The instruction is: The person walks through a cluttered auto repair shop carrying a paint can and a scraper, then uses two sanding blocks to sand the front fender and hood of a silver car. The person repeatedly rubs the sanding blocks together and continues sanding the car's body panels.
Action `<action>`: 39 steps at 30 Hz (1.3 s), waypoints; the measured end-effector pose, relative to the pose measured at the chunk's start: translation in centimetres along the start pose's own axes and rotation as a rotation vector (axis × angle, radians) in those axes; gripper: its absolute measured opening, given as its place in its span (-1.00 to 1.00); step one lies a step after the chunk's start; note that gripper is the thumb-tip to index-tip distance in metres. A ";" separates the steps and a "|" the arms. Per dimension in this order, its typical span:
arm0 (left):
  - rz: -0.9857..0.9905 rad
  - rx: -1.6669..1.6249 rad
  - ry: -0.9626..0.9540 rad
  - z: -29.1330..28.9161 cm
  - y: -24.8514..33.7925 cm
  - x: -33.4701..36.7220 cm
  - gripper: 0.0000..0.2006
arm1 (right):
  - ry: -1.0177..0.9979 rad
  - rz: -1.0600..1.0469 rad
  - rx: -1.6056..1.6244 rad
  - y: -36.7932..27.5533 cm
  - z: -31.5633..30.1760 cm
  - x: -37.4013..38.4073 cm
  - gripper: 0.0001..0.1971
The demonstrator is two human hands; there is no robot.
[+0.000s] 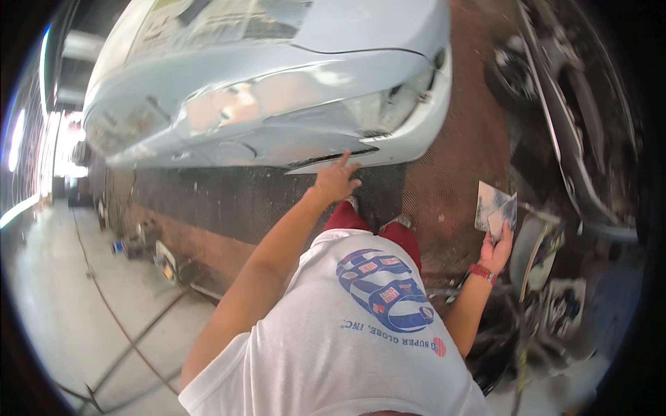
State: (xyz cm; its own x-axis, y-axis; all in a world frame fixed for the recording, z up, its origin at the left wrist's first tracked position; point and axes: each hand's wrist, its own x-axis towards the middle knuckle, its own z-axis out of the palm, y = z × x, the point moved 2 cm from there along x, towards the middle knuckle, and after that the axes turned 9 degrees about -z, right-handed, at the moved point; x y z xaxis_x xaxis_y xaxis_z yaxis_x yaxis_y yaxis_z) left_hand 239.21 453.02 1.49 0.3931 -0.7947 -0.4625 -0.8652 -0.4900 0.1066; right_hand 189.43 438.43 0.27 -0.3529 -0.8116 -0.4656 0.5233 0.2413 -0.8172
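Car (263, 132), pale grey with tan patches along its side, stood across the upper left and centre, its front end toward the right. Left hand (338, 182), at the near lower edge of the car, had its fingers spread, the index extended over a dark slot (333, 160) below the headlight (388, 111); whether the fingertip touched the surface could not be told. Nothing was seen in this hand.

Right hand (497, 254), well apart from the car and to its right, pinched a sheet (490, 202) between thumb and fingers at its lower edge. The sheet was upraised, with white, grey and pinkish areas; whether it was one folded piece or several could not be told. A red band (483, 273) circled the right wrist.

Between the arms lay a white shirt (305, 347) with a blue print, and beyond it red trousers (345, 218). At upper right, a wheel (517, 75) stood beside a dark vehicle (583, 139). At left, a thin hose (104, 298) ran over the pale floor (52, 277).
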 end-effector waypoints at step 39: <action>-0.595 -1.266 -0.577 41.0 -44.7 -42.1 -0.41 | -0.972 0.315 -0.464 32.0 26.3 -48.4 -0.46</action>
State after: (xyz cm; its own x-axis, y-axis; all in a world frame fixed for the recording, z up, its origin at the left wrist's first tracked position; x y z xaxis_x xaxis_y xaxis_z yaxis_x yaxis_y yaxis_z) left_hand 248.58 523.09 -19.87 0.1460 -0.2778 -0.9495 0.3204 -0.8948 0.3111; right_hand 243.60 471.46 5.61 0.6055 -0.7009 -0.3769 0.0710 0.5192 -0.8517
